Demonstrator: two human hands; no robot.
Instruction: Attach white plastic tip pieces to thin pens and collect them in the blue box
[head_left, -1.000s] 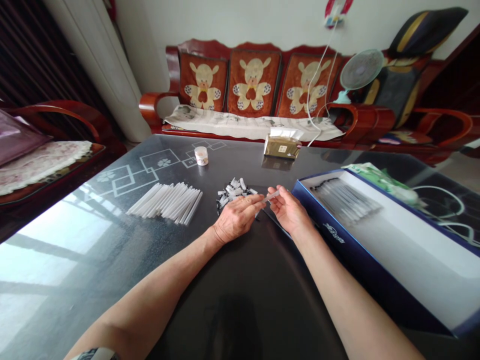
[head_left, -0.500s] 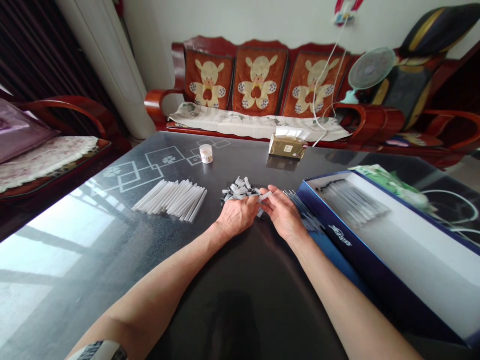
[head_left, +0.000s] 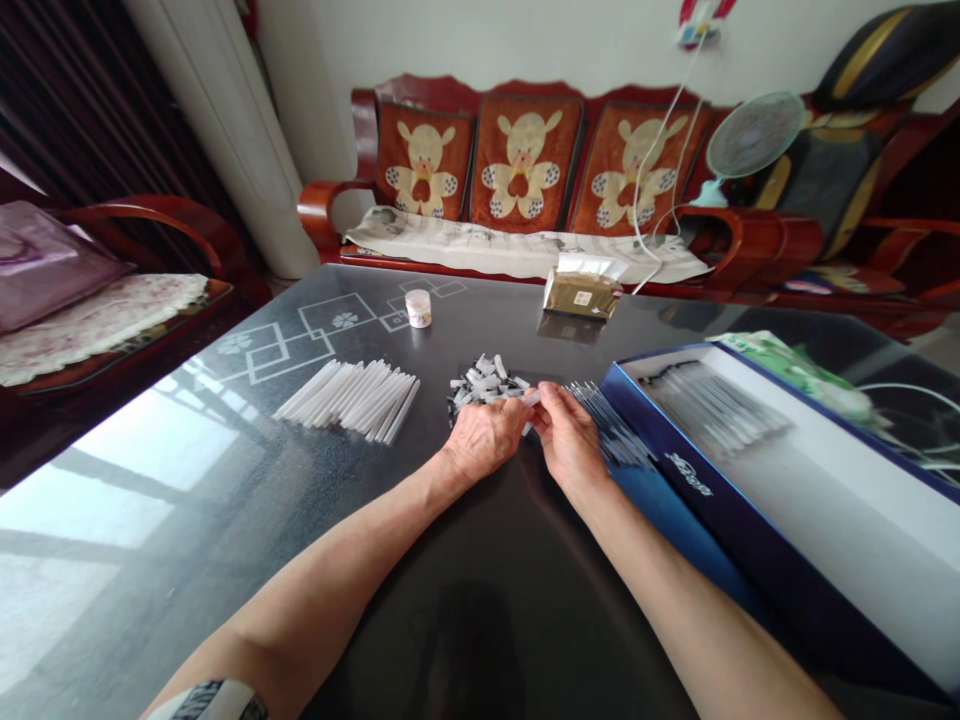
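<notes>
As the right hand pinches a small white tube at 12 o'clock, the left hand lies curled against it, grip unclear. Parts pile sits at 11, loose white tubes at 10, dark rods at 1, blue box at 2. Best: pinch near the tube's end, wrists low.

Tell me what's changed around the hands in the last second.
The right hand has moved left, and it now meets the left hand at a clear tube beside the pile of small parts. A row of thin tubes now shows by the box. The white tubes stayed put.
</notes>
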